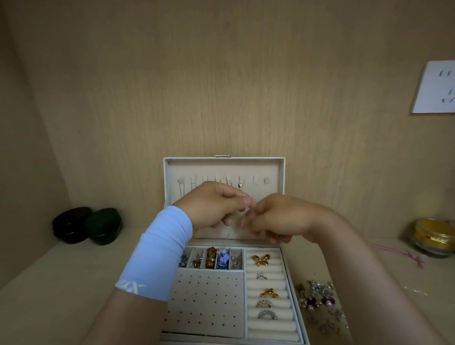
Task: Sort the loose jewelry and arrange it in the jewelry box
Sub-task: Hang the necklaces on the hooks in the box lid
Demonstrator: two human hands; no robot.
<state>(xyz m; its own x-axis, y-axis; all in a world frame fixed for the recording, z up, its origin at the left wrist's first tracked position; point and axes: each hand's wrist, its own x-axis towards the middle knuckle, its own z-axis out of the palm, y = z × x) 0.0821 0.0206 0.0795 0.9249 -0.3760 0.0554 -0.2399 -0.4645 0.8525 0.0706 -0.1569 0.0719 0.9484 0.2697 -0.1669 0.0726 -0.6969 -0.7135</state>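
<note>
The white jewelry box [305, 342] stands open on the shelf, its lid [281, 175] upright against the back wall. Both hands meet in front of the lid. My left hand [214, 206] and my right hand [282, 217] pinch a thin chain [242, 219] between their fingertips; it is faint and partly hidden. Hooks [255, 179] line the lid's top, some with thin chains hanging. Rings [267, 303] and a gold butterfly [261, 259] sit in the ring rolls. Small compartments [216, 258] hold beads and earrings. The perforated earring panel [206, 303] is bare.
A heap of loose jewelry [319, 303] lies right of the box. Two dark round cases [86, 224] stand at the left. A gold-lidded glass jar [435, 237] and a pink cord [401, 254] are at the right. A wall socket [447, 87] is at the upper right.
</note>
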